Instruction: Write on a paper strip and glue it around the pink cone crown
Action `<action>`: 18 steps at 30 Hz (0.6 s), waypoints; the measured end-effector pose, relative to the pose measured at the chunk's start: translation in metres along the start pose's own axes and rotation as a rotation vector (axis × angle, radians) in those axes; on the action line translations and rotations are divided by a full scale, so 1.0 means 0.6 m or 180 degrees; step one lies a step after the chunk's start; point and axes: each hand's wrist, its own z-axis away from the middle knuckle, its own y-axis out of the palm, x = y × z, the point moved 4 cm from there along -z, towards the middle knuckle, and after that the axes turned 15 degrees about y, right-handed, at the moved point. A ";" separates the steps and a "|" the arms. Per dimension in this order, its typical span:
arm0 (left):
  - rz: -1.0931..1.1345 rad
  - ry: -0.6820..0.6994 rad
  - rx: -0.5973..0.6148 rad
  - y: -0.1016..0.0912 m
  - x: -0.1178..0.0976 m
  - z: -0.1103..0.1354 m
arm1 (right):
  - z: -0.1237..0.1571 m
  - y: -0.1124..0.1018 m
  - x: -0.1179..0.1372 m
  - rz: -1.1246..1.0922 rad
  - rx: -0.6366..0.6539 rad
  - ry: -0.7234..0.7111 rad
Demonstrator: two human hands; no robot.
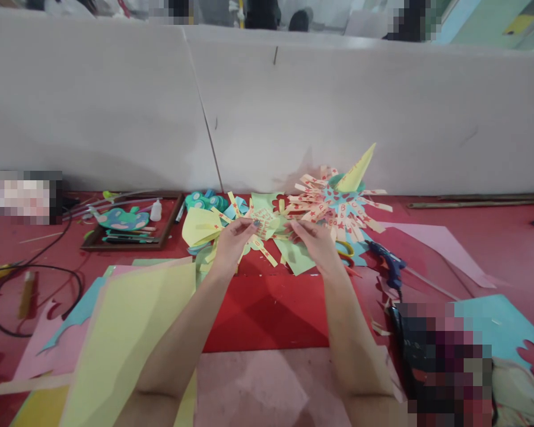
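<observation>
The small pale green and cream paper piece printed with red marks is just beyond the far edge of the flat red rectangular sheet, raised between the person's two hands. The left hand pinches its left end between thumb and fingers; the right hand appears to pinch its right end, though the exact contact is too small to make out. The piece's longer axis seems to run sideways, roughly in line with the red sheet's far edge, from one set of fingertips to the other. The red-marked part is nearer the left hand, the plainer green part nearer the right.

Past the red sheet's far right corner are the yellow-handled scissors and, farther right, the dark blue glue gun. Beyond them, farther from the red sheet, stands the spiky paper headdress of red-lettered strips, with a pale yellow paper cone tilted up to the right. To the red sheet's left lies the large pale yellow paper sheet; farther beyond it is the dark-framed wooden tray.
</observation>
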 end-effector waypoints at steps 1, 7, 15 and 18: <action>0.0100 0.0015 -0.0081 0.000 0.002 0.001 | 0.002 0.009 -0.001 0.0004 0.0094 0.0047; 0.0228 0.0105 -0.0085 0.022 0.007 0.014 | 0.008 0.050 -0.007 -0.0057 -0.0132 -0.0012; 0.0013 0.0071 0.0368 0.046 0.020 0.024 | 0.013 0.045 0.000 -0.0133 -0.0393 -0.0103; -0.0479 0.0308 0.0449 0.038 0.010 0.021 | 0.013 0.036 0.006 0.0136 -0.0397 -0.0235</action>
